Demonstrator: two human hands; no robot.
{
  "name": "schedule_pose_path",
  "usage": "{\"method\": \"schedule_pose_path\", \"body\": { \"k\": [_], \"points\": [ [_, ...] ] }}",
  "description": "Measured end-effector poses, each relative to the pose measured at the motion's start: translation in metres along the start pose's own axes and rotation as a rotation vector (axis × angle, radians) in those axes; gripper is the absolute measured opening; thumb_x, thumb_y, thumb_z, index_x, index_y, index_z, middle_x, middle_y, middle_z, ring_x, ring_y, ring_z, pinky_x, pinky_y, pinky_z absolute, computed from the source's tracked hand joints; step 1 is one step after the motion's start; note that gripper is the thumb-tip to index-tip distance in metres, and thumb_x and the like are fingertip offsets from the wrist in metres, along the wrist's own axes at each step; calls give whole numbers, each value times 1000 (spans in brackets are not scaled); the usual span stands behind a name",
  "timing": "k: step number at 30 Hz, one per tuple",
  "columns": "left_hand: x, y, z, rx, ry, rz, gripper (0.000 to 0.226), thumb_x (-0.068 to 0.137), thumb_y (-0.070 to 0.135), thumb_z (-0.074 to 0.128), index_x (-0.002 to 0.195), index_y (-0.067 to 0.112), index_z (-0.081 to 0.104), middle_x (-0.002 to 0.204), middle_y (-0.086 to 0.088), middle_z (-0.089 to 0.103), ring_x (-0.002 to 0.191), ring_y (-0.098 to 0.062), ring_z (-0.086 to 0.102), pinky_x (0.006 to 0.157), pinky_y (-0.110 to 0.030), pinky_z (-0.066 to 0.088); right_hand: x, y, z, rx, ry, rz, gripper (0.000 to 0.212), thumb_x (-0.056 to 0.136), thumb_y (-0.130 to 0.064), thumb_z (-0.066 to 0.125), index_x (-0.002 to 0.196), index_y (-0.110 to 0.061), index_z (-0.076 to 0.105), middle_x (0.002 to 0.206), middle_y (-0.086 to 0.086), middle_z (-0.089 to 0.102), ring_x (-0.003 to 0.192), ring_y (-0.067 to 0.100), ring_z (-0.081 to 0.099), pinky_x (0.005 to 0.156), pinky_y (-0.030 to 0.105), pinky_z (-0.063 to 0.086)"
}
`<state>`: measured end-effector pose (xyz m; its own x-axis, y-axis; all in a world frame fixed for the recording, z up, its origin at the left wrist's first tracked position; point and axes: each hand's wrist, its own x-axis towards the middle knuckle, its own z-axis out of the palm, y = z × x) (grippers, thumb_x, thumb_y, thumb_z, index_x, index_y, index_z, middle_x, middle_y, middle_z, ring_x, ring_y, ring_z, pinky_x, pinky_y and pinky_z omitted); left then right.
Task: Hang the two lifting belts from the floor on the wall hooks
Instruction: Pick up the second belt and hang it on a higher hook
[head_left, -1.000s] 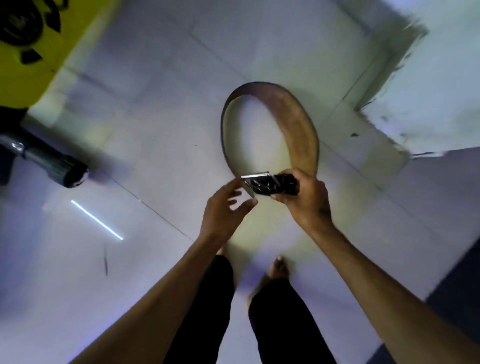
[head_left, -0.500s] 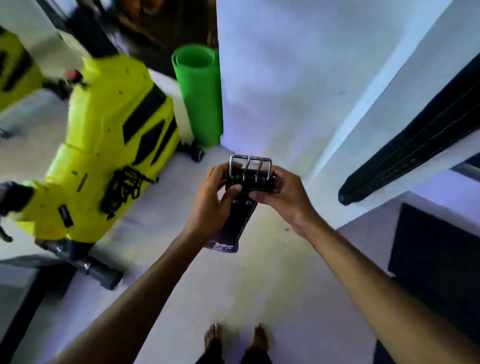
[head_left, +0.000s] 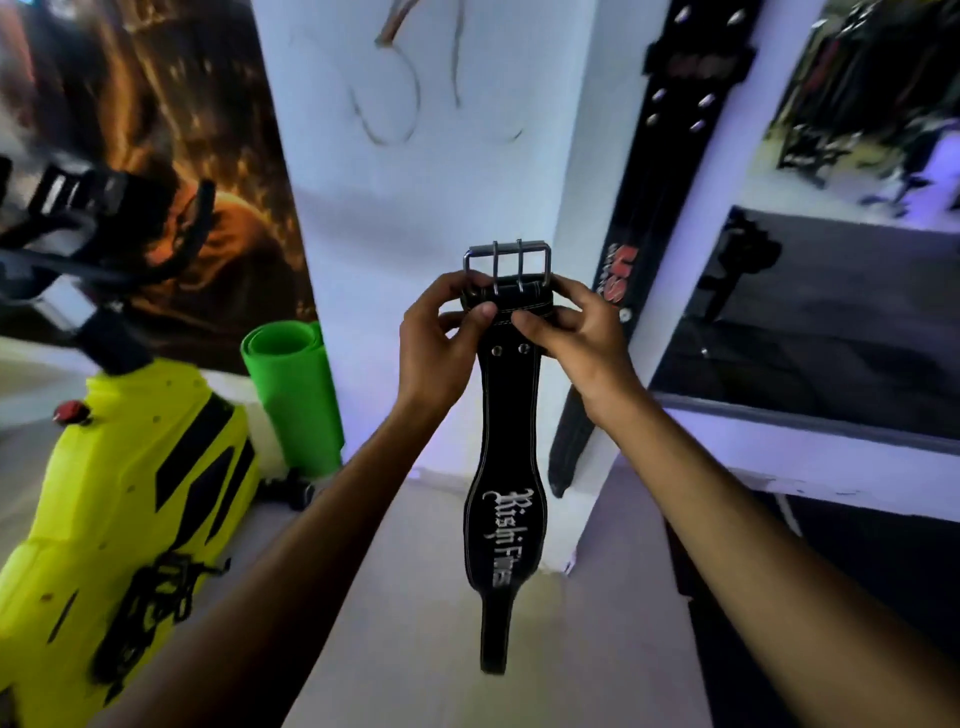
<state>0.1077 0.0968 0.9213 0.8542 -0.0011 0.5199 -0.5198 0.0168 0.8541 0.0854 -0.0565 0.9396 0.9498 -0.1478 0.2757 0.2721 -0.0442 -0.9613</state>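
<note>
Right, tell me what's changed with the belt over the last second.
The belt came up from hanging looped over the floor to chest height before the white wall, now dangling straight, buckle on top. The left hand closed onto it. The right hand kept its grip.

Yellow exercise bike (head_left: 119, 493) at left, rolled green mat (head_left: 293, 395) beside it, flame-coloured poster (head_left: 156, 130) behind

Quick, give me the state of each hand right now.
Left hand: closed on the black lifting belt just below its buckle.
Right hand: closed on the same belt.
</note>
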Motion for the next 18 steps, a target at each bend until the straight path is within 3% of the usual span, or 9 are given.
{"method": "schedule_pose_path", "body": {
  "k": [3, 6, 9, 14, 16, 18],
  "points": [
    [20, 37, 40, -127, -36, 29, 26, 87, 11, 66, 95, 35, 71, 95, 2, 73, 93, -38, 73, 85, -60, 58, 1, -36, -33, 40, 156, -79, 55, 80, -11, 77, 129, -6, 52, 86, -1, 77, 82, 10, 73, 78, 23, 57],
    [40, 75, 77, -196, -72, 66, 22, 87, 10, 67, 94, 29, 73, 93, -3, 74, 91, -38, 74, 84, -59, 59, 2, -69, -60, 59, 317, -161, 59, 78, -17, 80, 127, -11, 49, 85, 4, 75, 76, 12, 71, 70, 25, 56],
    [60, 112, 107, -202, -119, 134, 21, 87, 11, 68, 94, 29, 72, 94, -4, 74, 95, -38, 73, 84, -59, 59, 7, -101, -87, 76, 405, -259, 51, 80, -13, 78, 122, -7, 50, 73, 3, 70, 61, 5, 65, 57, 17, 51],
    [95, 168, 146, -194, -86, 203, 16, 83, 16, 70, 93, 28, 71, 98, -5, 74, 102, -35, 71, 83, -60, 59, 20, -131, -123, 67, 297, -326, 18, 84, -4, 71, 99, -10, 63, 77, -5, 74, 68, 3, 69, 66, 19, 55],
    [108, 186, 157, -211, -76, 207, 16, 80, 18, 71, 93, 26, 71, 101, -9, 75, 103, -37, 71, 84, -60, 59, 21, -119, -137, -36, 231, -344, 18, 83, -2, 71, 88, -18, 66, 74, -9, 74, 70, 3, 68, 68, 20, 55],
    [119, 203, 165, -231, -68, 206, 17, 80, 17, 71, 96, 20, 72, 102, -12, 74, 100, -38, 72, 84, -58, 60, 15, -88, -148, -144, 188, -344, 12, 81, -15, 75, 84, -21, 66, 74, -9, 71, 69, 3, 65, 65, 20, 52]
  ]
}}
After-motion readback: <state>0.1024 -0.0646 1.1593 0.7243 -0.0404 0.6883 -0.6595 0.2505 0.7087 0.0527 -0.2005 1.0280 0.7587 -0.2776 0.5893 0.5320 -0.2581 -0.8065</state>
